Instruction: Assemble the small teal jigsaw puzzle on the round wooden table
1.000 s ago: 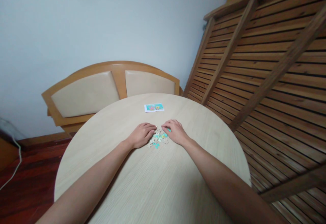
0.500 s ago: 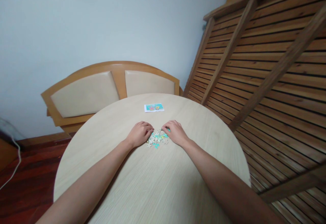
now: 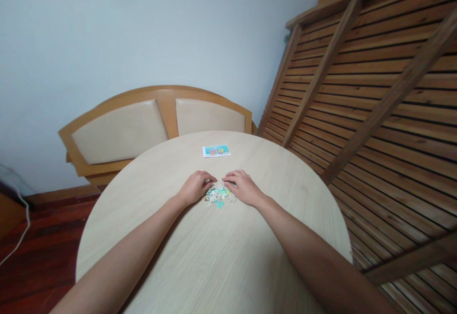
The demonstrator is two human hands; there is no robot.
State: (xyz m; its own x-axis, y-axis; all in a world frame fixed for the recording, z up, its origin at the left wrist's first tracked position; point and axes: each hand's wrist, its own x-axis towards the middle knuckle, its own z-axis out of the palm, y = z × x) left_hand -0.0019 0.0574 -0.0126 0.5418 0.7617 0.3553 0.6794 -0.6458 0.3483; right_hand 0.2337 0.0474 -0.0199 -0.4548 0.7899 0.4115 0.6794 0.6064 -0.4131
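A small heap of jigsaw pieces, white and turquoise, lies near the middle of a round pale wooden table. My left hand rests palm down against the heap's left side, fingers curled over the pieces. My right hand lies on the right side, fingers bent and reaching across the top of the heap toward the left fingertips. Both hands cup the pile; what the fingers pinch, if anything, is hidden. A small printed picture card lies farther back on the table.
Behind the table stands a wooden bench back with two beige padded panels against a pale blue wall. A slatted wooden frame leans at the right, close to the table's edge. Dark red floor and a white cable show at the left.
Both hands have drawn closer together over the puzzle pieces. My right hand slid left, and the heap is bunched tighter between them.
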